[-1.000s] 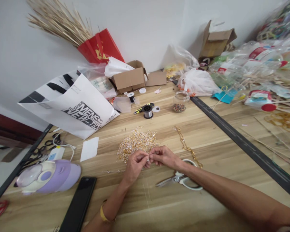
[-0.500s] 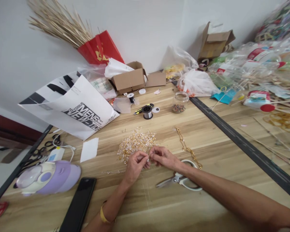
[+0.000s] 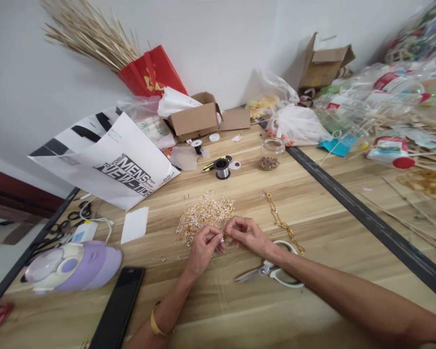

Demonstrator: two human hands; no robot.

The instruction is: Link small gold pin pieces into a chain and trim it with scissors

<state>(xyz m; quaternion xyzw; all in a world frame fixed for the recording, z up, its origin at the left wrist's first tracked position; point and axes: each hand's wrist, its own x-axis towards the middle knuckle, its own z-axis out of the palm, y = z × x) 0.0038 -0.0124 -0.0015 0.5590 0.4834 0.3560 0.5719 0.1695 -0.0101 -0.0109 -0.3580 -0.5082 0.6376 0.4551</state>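
My left hand (image 3: 204, 248) and my right hand (image 3: 247, 236) are pinched close together at the near right edge of a pile of small gold and clear beaded pieces (image 3: 201, 218). A tiny glint shows between the fingertips, but what they hold is too small to name. A thin beaded strand (image 3: 169, 259) lies on the table to the left of my left hand. White-handled scissors (image 3: 267, 269) lie partly under my right forearm, blades to the left. Beyond that forearm a gold chain (image 3: 274, 211) stretches along the table.
A spool of silvery wire (image 3: 222, 168), a cutter (image 3: 208, 167) and a glass jar of beads (image 3: 271, 157) stand farther back. On the left are a white paper bag (image 3: 112, 165), a purple bottle (image 3: 89, 266) and a phone (image 3: 118, 310). Plastic bottles (image 3: 396, 82) crowd the right.
My right hand's fingers have shifted very slightly, and a tiny gold glint now shows between the fingertips. My left hand and the things on the table look the same.
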